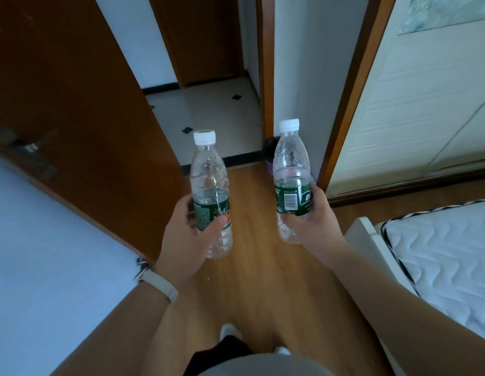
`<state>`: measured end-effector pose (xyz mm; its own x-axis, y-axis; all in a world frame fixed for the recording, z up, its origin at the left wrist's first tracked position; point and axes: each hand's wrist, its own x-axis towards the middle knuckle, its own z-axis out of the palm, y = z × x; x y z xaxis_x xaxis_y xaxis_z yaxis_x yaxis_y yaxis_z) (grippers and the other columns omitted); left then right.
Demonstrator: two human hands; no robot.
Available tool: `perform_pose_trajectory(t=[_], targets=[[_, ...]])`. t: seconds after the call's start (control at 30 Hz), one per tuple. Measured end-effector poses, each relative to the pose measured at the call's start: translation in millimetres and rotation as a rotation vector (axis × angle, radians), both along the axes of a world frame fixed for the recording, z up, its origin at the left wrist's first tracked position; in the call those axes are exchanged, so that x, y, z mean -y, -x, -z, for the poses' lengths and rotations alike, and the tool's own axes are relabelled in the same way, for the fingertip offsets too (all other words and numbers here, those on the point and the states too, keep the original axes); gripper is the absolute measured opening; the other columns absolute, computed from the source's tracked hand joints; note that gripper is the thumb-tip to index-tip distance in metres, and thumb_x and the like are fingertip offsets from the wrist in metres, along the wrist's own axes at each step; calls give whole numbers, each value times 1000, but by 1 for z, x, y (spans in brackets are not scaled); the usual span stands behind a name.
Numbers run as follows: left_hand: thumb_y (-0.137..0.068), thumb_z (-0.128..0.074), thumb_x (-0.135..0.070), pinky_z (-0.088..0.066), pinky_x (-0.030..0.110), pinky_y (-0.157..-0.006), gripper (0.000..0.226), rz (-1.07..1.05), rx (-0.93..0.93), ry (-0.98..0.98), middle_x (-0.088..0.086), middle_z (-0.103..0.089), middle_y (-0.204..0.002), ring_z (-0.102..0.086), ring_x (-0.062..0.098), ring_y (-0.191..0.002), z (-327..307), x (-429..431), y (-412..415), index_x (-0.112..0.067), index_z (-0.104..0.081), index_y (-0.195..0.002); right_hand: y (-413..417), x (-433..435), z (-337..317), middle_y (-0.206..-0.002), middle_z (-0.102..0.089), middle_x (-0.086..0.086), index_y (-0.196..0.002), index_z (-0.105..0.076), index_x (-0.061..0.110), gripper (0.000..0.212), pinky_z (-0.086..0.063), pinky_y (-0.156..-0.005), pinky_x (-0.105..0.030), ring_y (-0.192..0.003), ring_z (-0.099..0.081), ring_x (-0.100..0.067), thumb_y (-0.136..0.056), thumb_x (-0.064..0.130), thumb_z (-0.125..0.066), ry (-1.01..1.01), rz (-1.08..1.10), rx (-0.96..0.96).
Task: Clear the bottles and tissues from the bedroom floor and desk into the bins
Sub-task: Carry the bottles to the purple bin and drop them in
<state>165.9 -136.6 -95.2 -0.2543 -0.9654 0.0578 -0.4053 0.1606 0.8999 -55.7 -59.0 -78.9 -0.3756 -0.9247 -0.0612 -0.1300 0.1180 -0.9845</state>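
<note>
The person stood on the wooden floor (263,267) facing the open door (73,104), one clear bottle in each hand, carried upright at chest front. The left hand (189,240) was wrapped around the green label of the left bottle (210,191), at about 11 o'clock from the person's feet; the right hand (314,221) gripped the right bottle (291,180) the same way, at about 1 o'clock. Both caps were on and both looked nearly empty, so a light mid-body grip sufficed. A small dark-lined bin (271,156) sat at 12 o'clock by the door frame, partly hidden behind the right bottle, which probably explained the outstretched arms. The mattress (439,253) lay at 3 o'clock.
</note>
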Motion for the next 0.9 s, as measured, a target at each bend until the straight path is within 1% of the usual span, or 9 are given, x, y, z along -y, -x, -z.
perform_pose_trajectory(t=[0.07, 0.13, 0.2, 0.33, 0.47, 0.53, 0.6, 0.7, 0.9], targets=[[-81, -77, -31, -53, 18, -81, 60, 7, -4, 4, -15, -63, -119, -62, 1, -105, 5, 18, 7, -26, -47, -133, 9, 14, 5, -89, -58, -3, -103, -48, 27, 39, -46, -47, -23, -79, -58, 5, -85, -3, -65, -26, 29, 0], [-80, -78, -31, -54, 24, -85, 59, 19, -6, -2, -15, -63, -118, -62, 2, -105, 11, 38, 13, -29, -49, -130, 14, 32, 11, -87, -57, 9, -95, -45, 35, 43, -43, -47, -8, -74, -57, 17, -84, 1, -68, -56, 56, -45], [-78, -79, -33, -54, 28, -87, 56, 40, 0, -13, -18, -63, -116, -62, 1, -105, 18, 64, 19, -34, -50, -127, 20, 53, 16, -88, -55, 16, -94, -43, 36, 45, -41, -51, -1, -72, -53, 24, -82, 2, -70, -88, 89, -56], [-75, -77, -46, -55, 36, -89, 59, 104, 2, -43, -21, -62, -117, -61, 2, -106, 34, 130, 35, -41, -49, -127, 34, 102, 22, -87, -60, 16, -101, -47, 36, 42, -43, -52, -3, -71, -57, 19, -82, 7, -71, -104, 198, -79], [-78, -77, -44, -57, 34, -87, 60, 186, -23, -73, -21, -63, -115, -62, -2, -102, 39, 201, 54, -36, -50, -130, 41, 158, 17, -75, -63, 19, -82, -52, 36, 37, -45, -52, -6, -66, -59, 15, -82, 4, -69, -106, 255, -129], [-80, -78, -37, -56, 29, -84, 59, 210, -66, -84, -21, -64, -113, -61, -8, -98, 38, 235, 63, -31, -50, -132, 44, 189, 16, -83, -64, 20, -92, -53, 36, 34, -47, -60, -13, -72, -60, 14, -80, 9, -71, -127, 271, -161], [-80, -78, -34, -55, 25, -82, 61, 239, -97, -97, -19, -64, -115, -61, -9, -98, 39, 266, 70, -27, -50, -134, 46, 219, 19, -96, -62, 17, -112, -47, 34, 47, -46, -67, -17, -82, -60, 10, -78, 17, -74, -159, 326, -178], [-80, -78, -30, -56, 24, -81, 60, 302, -123, -118, -16, -64, -118, -62, -2, -102, 41, 309, 75, -27, -51, -133, 46, 256, 23, -103, -60, 15, -125, -44, 30, 58, -45, -66, -15, -89, -58, 5, -78, 19, -75, -160, 388, -186], [-81, -77, -28, -55, 22, -78, 53, 340, -113, -119, -17, -64, -114, -61, -1, -101, 43, 366, 87, -29, -52, -128, 53, 299, 37, -106, -58, 14, -130, -43, 26, 63, -51, -74, -22, -92, -58, 2, -77, 19, -76, -181, 451, -184]])
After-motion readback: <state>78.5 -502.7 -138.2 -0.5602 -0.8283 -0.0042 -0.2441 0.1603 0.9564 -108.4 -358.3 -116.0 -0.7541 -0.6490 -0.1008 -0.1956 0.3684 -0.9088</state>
